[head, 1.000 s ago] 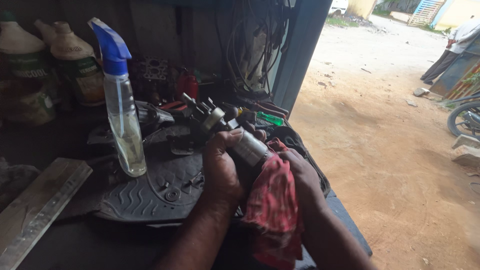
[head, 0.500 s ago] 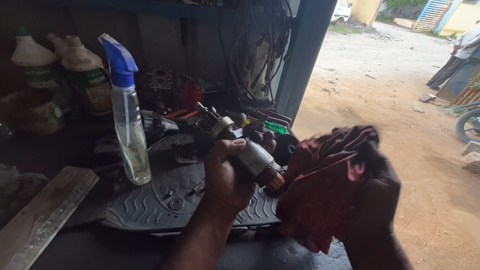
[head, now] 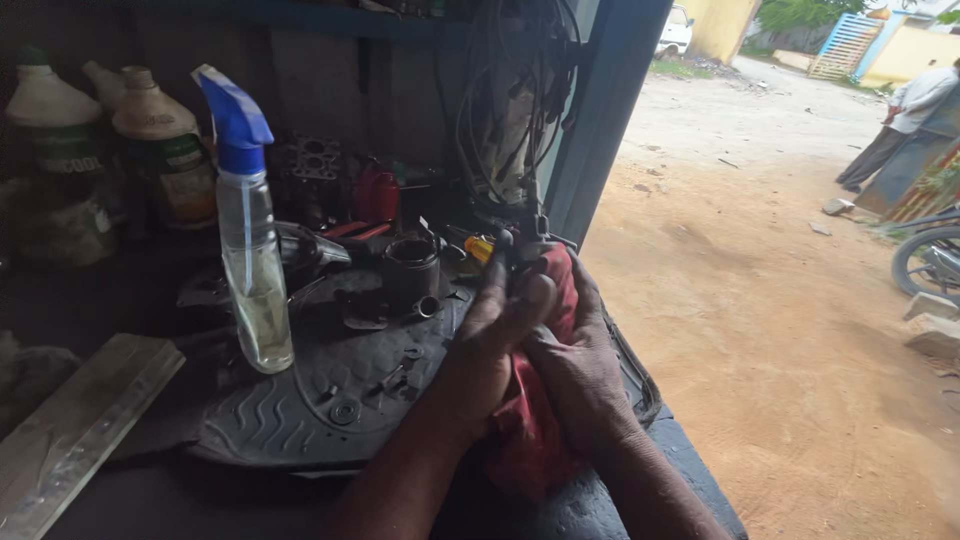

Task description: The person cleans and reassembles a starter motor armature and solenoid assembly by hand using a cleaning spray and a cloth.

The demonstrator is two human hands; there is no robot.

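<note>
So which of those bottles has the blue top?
The clear spray bottle standing on the black rubber mat. Its trigger top is blue; the two brownish bottles behind it have pale tops and no sprayer.

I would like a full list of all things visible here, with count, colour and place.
spray bottle: 1, clear with blue head, left on mat
mat: 1, black, on bench
jugs: 3, cream, back left
cylinder: 1, dark, mid mat
cables: bundle, black, hanging behind
metal bar: 1, grey, lower left
wheel: 1, black, far right
person: 1, outside, upper right
rag: 1, red, between hands
metal part: 1, dark, at fingertips
left hand: on part
right hand: on rag
</note>
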